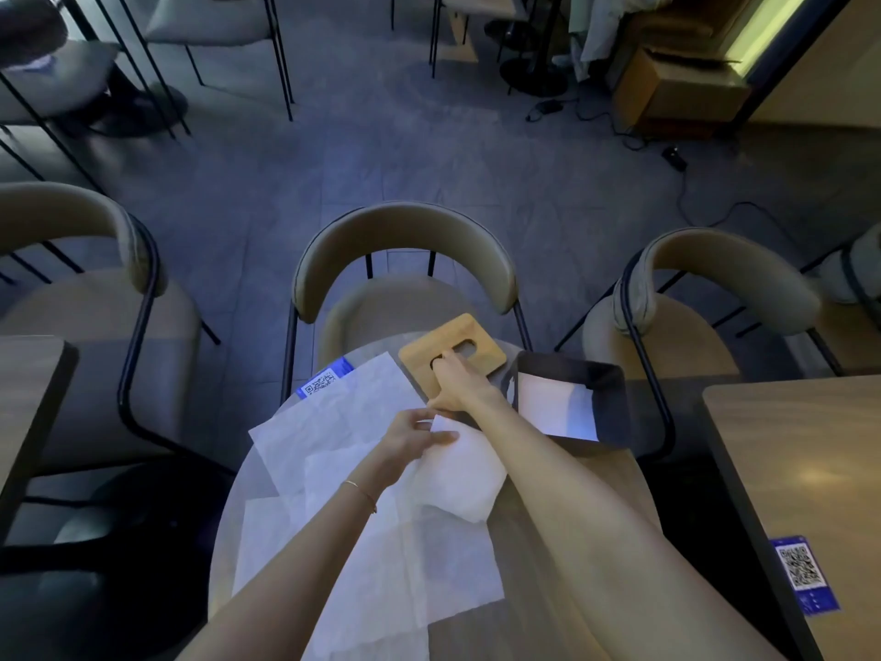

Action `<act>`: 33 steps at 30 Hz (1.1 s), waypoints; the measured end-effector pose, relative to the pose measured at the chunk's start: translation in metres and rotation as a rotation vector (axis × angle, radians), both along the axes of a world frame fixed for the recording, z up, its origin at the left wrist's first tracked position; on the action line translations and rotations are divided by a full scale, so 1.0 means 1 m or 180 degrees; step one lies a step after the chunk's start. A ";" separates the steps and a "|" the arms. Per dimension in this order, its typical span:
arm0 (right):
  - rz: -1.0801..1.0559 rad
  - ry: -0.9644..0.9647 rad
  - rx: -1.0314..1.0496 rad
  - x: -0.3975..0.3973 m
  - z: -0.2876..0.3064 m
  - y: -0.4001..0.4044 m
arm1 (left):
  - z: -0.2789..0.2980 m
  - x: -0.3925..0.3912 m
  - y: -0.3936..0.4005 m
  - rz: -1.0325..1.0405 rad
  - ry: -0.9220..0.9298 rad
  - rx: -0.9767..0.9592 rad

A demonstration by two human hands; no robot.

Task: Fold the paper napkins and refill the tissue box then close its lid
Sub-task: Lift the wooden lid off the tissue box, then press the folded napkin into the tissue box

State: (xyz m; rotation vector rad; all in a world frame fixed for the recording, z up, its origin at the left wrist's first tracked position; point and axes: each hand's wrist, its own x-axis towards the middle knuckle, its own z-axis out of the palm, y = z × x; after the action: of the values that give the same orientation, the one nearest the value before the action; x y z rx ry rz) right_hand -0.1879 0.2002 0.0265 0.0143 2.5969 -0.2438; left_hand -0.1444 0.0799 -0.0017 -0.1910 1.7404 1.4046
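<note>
Several white paper napkins (333, 422) lie spread and overlapping on the round table (562, 479). A folded napkin (462, 474) sits between my arms, and my left hand (410, 441) pinches its upper edge. My right hand (457, 381) rests on the wooden lid (476, 341), with a finger hooked into its oval slot. The lid lies flat near the table's far edge. To its right stands the dark tissue box (615, 403), uncovered, with white napkins (553, 403) inside.
A blue QR sticker (324, 379) peeks out beyond the napkins. Three padded chairs (405, 240) ring the far side of the table. Another table with a QR sticker (805, 570) stands at the right, and a table corner (28, 384) at the left.
</note>
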 end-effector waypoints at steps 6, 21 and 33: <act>-0.0705 -0.0311 -0.0779 0.002 0.006 0.014 | 0.014 0.000 0.005 0.0064 0.0246 -0.0020; -0.3306 0.0578 -0.3264 0.062 0.088 0.161 | 0.100 -0.011 0.099 0.0152 0.0480 0.0640; -0.3951 0.0363 -0.1753 0.075 0.023 0.168 | 0.065 0.005 0.166 -0.1252 0.2052 -0.1080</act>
State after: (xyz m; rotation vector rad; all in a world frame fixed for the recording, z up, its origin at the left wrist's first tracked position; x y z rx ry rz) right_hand -0.1126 0.3679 0.0492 1.4257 2.1648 -1.3746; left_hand -0.1389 0.2463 0.0634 0.4533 2.3759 0.9210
